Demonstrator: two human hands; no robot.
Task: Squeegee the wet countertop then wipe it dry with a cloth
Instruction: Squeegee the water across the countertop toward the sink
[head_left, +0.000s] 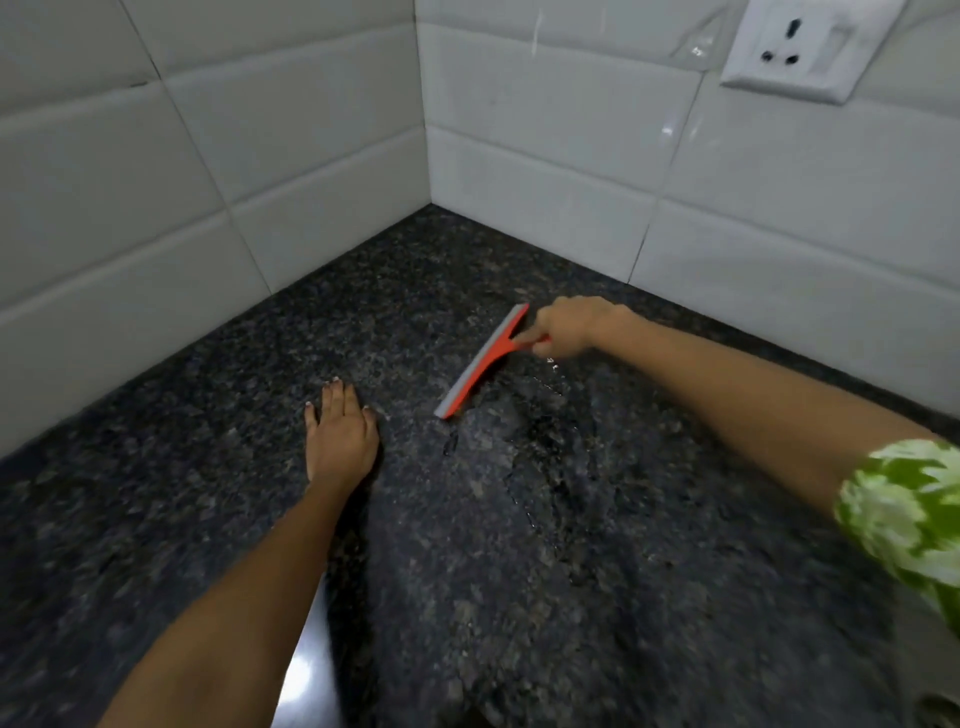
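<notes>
A red squeegee (483, 364) with a grey rubber blade rests blade-down on the dark speckled granite countertop (519, 545), slanting from upper right to lower left. My right hand (569, 327) grips its short red handle, which is mostly hidden by the fingers. A film of water with ragged edges (524, 452) spreads on the stone below and to the right of the blade. My left hand (340, 434) lies flat on the counter to the left of the squeegee, palm down, fingers together, holding nothing. No cloth is in view.
White tiled walls (545, 171) meet in a corner behind the counter. A white wall socket (800, 47) sits at the upper right. A green-and-white patterned sleeve (904, 514) covers my right upper arm.
</notes>
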